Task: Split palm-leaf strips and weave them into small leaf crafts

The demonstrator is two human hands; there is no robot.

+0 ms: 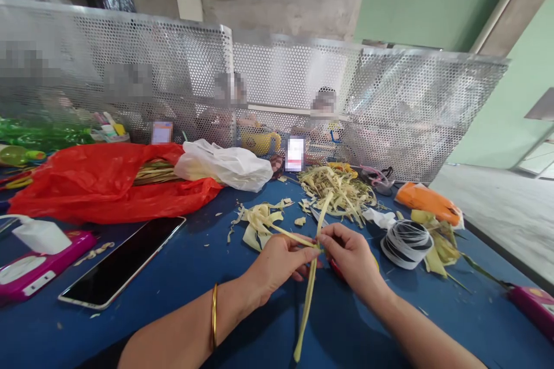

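Above the blue table (pixel 259 334), my left hand (pixel 281 262) and my right hand (pixel 348 251) meet, both closed in a pinch. Between them are pale yellow-green plant strips (pixel 308 305). One long strip runs from above my fingers down toward me; another comes out to the upper left past my left hand. My right fingertips grip where the strips cross, and my left thumb presses just beside them. Partly hidden under my right hand is something red and yellow, perhaps scissor handles, with a metal blade (pixel 318 216) beyond. Loose pale husk-like pieces (pixel 259 222) lie past my left hand.
A heap of plant scraps (pixel 340 190) lies behind my hands. At right are a spool of white strapping (pixel 407 244) and an orange packet (pixel 429 204). At left sit a phone (pixel 123 262), a power strip (pixel 47 265) and a red plastic bag (pixel 95 181). A perforated metal screen (pixel 298 69) stands behind, people beyond it.
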